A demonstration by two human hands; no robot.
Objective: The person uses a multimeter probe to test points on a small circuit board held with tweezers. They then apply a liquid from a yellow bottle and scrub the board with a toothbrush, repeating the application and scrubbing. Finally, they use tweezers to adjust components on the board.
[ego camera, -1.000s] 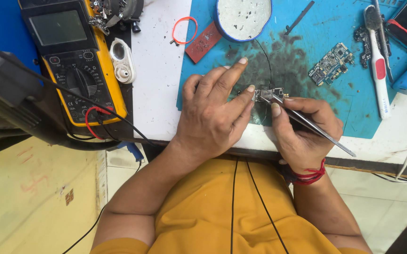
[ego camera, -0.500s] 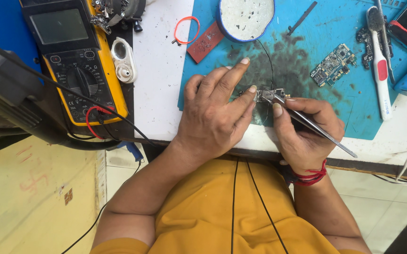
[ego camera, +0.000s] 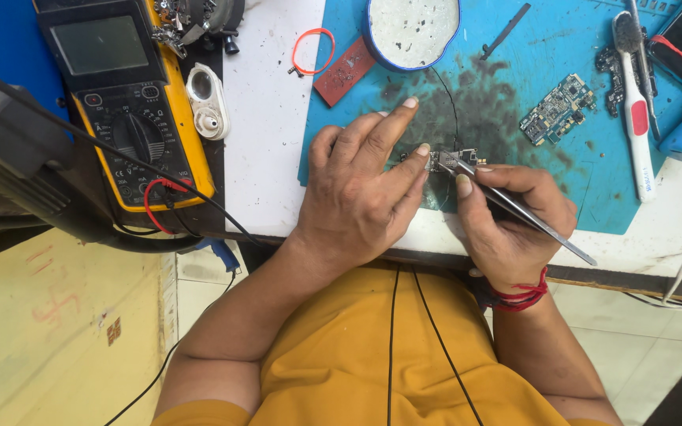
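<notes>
Metal tweezers (ego camera: pixel 514 209) pinched in right hand (ego camera: pixel 510 225); small board (ego camera: pixel 450 161) half-hidden under left hand's (ego camera: pixel 357 201) fingertips.

Multimeter (ego camera: pixel 132 110) left of mat (ego camera: pixel 593 197) — dish (ego camera: pixel 412 31) behind, toothbrush (ego camera: pixel 637 110) right.
</notes>
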